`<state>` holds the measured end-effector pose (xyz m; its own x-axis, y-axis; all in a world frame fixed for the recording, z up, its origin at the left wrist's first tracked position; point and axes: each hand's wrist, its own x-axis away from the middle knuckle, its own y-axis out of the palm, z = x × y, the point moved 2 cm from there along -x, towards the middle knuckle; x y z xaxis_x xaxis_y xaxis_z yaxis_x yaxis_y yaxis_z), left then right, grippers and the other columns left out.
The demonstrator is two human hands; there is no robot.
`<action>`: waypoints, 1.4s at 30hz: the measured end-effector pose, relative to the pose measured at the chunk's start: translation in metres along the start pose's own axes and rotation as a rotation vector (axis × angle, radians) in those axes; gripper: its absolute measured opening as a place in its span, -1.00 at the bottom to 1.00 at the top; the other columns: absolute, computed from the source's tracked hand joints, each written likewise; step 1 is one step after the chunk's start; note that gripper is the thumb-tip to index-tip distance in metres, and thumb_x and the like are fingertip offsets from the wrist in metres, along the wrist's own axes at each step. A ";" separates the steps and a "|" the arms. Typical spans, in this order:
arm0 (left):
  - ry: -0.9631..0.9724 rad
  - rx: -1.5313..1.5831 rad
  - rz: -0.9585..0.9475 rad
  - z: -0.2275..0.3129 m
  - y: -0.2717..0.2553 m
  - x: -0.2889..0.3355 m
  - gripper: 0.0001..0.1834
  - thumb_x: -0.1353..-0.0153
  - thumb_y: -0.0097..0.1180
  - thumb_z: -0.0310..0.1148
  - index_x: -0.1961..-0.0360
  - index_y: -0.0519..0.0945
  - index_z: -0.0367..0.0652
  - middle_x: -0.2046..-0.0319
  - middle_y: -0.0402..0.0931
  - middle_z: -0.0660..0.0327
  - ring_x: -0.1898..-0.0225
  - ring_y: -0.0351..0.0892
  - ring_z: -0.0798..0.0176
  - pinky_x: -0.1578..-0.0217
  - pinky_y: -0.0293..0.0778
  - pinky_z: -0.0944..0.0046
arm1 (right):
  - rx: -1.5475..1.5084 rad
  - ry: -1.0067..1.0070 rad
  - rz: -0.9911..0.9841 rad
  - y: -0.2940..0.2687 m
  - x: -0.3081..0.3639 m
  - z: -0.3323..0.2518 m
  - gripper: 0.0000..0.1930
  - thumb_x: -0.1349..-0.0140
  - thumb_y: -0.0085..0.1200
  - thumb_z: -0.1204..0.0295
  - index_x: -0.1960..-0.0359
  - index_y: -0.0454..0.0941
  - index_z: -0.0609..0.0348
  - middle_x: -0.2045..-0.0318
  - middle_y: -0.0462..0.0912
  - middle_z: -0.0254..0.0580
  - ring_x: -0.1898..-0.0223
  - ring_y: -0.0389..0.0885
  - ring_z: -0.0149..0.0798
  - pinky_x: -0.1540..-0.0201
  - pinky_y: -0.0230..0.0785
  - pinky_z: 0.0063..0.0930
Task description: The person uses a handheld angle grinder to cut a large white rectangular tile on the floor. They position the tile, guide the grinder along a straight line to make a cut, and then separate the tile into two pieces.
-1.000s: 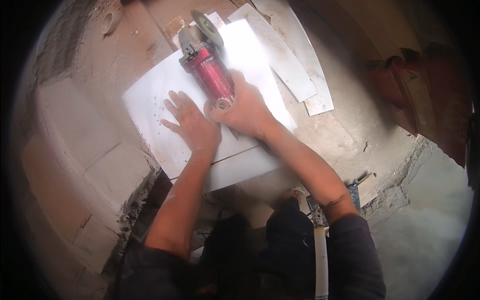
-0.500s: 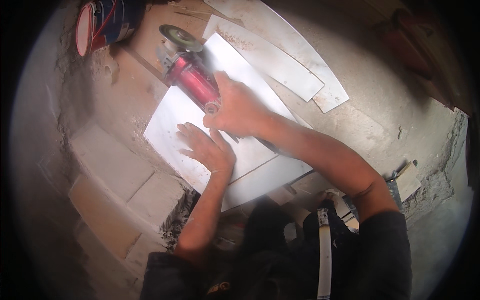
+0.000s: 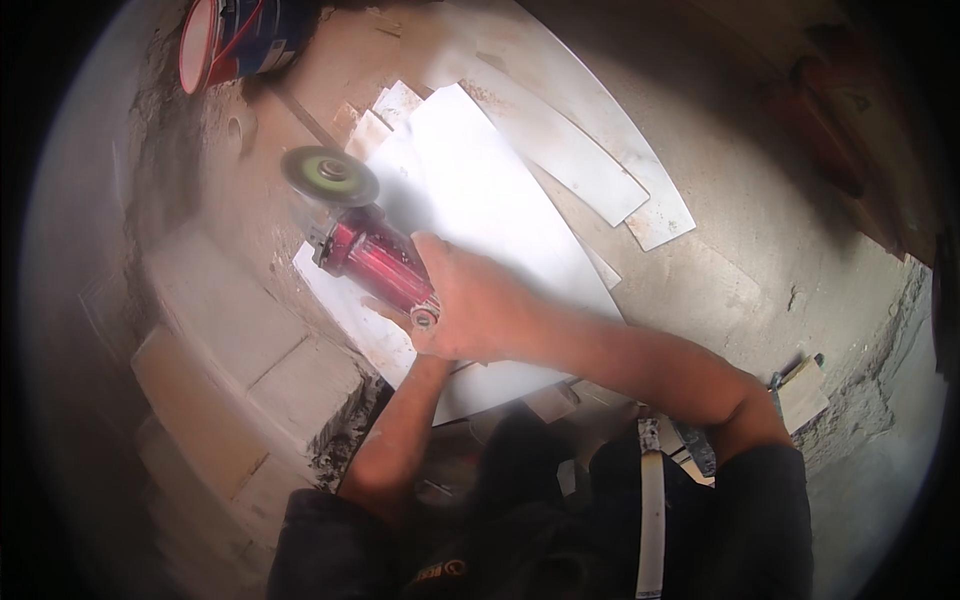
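Right hand [image 3: 465,305] wrapped tight round a grinder [image 3: 385,268]; left hand [image 3: 393,318] mostly hidden, can't tell its grip. Shirt print [image 3: 440,571]'s too small to read.

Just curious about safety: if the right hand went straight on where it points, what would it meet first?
Beyond the red grinder the right hand holds, probably dusty ground past the white panel; height is unclear.
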<state>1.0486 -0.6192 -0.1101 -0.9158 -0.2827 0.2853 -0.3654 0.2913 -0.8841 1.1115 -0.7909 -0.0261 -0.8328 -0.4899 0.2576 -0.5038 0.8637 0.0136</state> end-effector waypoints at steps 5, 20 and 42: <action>0.009 0.034 0.036 -0.005 0.004 0.003 -0.13 -0.43 -0.16 0.09 -0.56 -0.02 -0.24 -0.58 -0.23 -0.16 -0.60 -0.33 -0.28 -0.40 -0.41 -0.57 | -0.015 0.004 -0.033 0.006 0.016 -0.011 -0.26 -0.01 0.28 0.37 -0.21 0.22 0.44 0.10 0.58 0.32 0.06 0.62 0.30 -0.04 0.47 -0.03; 0.059 0.166 0.201 -0.013 0.010 -0.004 -0.11 -0.36 -0.08 0.10 -0.55 0.03 -0.18 -0.58 -0.22 -0.13 -0.59 -0.28 -0.28 -0.39 -0.32 -0.59 | 0.089 0.129 0.009 0.054 0.026 -0.012 -0.16 0.02 0.36 0.40 -0.31 0.22 0.36 0.02 0.60 0.16 0.00 0.65 -0.06 -0.07 0.50 -0.25; 0.323 0.539 0.510 -0.045 0.013 0.000 -0.31 -0.43 -0.09 -0.15 -0.43 0.24 -0.41 -0.54 -0.01 -0.13 -0.57 -0.13 -0.21 -0.52 -0.28 -0.27 | 0.080 0.132 0.333 0.104 0.212 -0.027 -0.09 0.06 0.42 0.39 -0.36 0.20 0.33 -0.04 0.55 -0.02 -0.06 0.57 -0.23 -0.16 0.42 -0.32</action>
<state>1.0365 -0.5744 -0.1045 -0.9810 0.0677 -0.1817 0.1660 -0.1911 -0.9674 0.8884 -0.8017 0.0557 -0.9201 -0.1595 0.3578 -0.2308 0.9587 -0.1664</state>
